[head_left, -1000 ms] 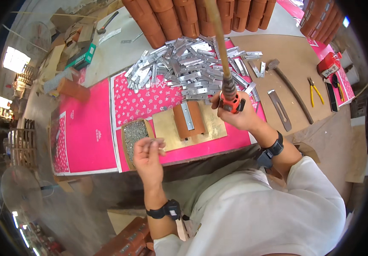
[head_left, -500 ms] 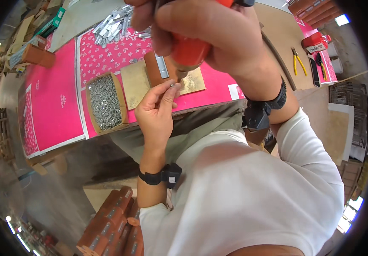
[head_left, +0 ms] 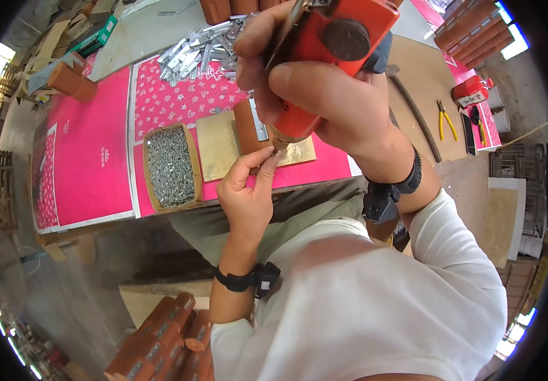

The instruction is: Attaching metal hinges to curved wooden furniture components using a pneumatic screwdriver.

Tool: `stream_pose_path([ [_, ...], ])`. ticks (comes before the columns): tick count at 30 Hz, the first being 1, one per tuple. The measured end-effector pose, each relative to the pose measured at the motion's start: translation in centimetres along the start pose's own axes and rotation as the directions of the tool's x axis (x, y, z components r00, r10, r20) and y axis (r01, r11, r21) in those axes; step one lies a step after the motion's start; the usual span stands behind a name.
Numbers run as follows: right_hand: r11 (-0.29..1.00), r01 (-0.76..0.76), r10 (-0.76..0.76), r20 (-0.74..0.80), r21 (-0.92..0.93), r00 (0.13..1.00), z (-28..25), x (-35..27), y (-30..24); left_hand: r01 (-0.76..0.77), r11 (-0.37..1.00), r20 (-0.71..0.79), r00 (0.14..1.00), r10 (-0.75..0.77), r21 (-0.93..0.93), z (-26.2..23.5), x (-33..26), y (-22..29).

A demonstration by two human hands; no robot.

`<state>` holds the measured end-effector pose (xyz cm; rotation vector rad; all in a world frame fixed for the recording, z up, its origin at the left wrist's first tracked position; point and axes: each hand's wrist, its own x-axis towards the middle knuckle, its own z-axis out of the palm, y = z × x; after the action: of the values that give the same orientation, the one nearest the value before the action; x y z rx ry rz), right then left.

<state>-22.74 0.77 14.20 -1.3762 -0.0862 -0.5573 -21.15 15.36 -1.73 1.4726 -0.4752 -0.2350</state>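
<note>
One brown block, metal strip laid on it, on board atop bench | right hand: gripping red driver | left hand: pinching apparent screw at driver tip | fastening seemingly unfinished; loose strips, boxed screws remain.
</note>
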Motion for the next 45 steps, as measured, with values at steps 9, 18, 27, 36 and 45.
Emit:
stream_pose_path([
  [9, 0.999, 0.009, -0.009, -0.013, -0.041, 1.000, -0.6, -0.6, 0.2, -0.045, 0.998, -0.009, 0.999, 0.045, 0.051, 0.7, -0.1, 0.0],
  [18, 0.991, 0.049, -0.046, 0.029, -0.122, 0.999, -1.3, -0.6, 2.1, -0.131, 0.966, -0.039, 0.989, 0.143, 0.223, 1.2, 1.0, -0.3],
  [27, 0.951, 0.226, -0.227, 0.018, -0.212, 0.974, -2.5, 3.4, 6.2, -0.282, 0.846, -0.023, 0.945, 0.327, 0.452, 1.9, 7.9, -1.8],
  [36, 0.964, 0.122, -0.129, -0.015, -0.236, 0.991, -3.3, 4.0, 8.0, 0.025, 0.970, -0.094, 0.996, -0.002, 0.243, 2.1, 7.9, -3.1],
  [45, 0.967, 0.202, -0.203, 0.012, -0.154, 0.979, -2.7, 3.3, 8.5, -0.161, 0.978, 0.008, 0.987, 0.161, 0.134, 1.7, 6.6, -6.0],
])
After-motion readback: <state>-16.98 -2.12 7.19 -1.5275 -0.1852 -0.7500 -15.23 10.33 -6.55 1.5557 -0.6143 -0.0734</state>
